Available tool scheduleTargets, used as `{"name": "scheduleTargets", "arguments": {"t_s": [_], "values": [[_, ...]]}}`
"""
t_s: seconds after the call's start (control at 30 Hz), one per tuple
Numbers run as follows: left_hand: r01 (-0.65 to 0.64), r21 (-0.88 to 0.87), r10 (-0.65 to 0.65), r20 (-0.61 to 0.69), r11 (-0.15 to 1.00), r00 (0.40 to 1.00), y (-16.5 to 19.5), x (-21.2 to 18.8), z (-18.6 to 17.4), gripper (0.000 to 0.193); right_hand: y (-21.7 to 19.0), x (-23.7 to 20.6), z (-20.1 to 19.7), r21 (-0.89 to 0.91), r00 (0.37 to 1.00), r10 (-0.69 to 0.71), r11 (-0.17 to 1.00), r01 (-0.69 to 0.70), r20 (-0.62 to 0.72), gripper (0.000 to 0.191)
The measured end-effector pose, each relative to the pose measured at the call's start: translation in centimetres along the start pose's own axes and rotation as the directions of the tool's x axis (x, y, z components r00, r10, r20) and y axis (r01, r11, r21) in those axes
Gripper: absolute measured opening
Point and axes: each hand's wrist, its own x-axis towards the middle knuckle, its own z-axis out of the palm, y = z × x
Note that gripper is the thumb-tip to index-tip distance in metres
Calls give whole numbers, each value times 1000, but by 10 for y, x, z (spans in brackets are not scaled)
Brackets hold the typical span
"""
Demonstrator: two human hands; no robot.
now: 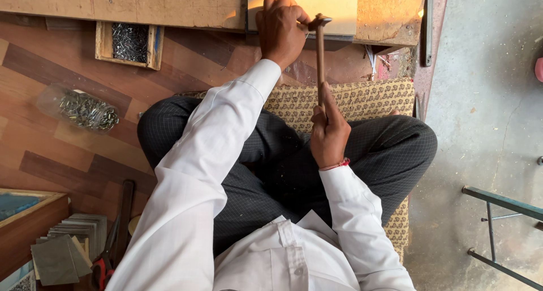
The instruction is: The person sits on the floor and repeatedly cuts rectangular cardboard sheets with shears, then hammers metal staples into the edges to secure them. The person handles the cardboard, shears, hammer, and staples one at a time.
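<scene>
I sit cross-legged on a patterned cushion (362,96) in dark trousers and a white shirt. My right hand (329,134) grips the wooden handle of a small hammer (320,48), whose metal head is up by a pale board (334,2). My left hand (281,28) is curled against the near edge of that board, right beside the hammer head. What its fingers pinch is hidden.
A small wooden box of nails (129,42) lies at the upper left, with a clear bag of nails (82,108) below it. Stacked grey pieces (68,246), red-handled pliers (102,268) and a wooden frame (28,212) sit lower left. A metal stand (503,203) stands on the concrete at right.
</scene>
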Motion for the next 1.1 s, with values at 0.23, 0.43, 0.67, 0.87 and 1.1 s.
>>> {"name": "scheduleTargets", "arguments": {"t_s": [0.23, 0.43, 0.67, 0.87, 1.1], "values": [[-33, 45, 33, -11, 998, 999, -3, 1, 4, 19, -7, 0, -5, -134, 998, 20, 991, -27, -54, 51], [-47, -42, 46, -15, 998, 999, -14, 4, 8, 16, -12, -3, -8, -24, 999, -18, 1000, 17, -35, 55], [-143, -173, 126, -103, 974, 987, -35, 5, 8, 27, -13, 3, -13, -27, 971, -210, 978, 209, -113, 51], [-51, -179, 44, -42, 982, 998, -31, 4, 9, 29, -12, 9, -12, -102, 1000, -14, 995, 14, 7, 47], [-81, -205, 67, -74, 975, 995, -29, 5, 6, 26, -21, 10, -14, -293, 959, -282, 919, 265, -16, 49]]}}
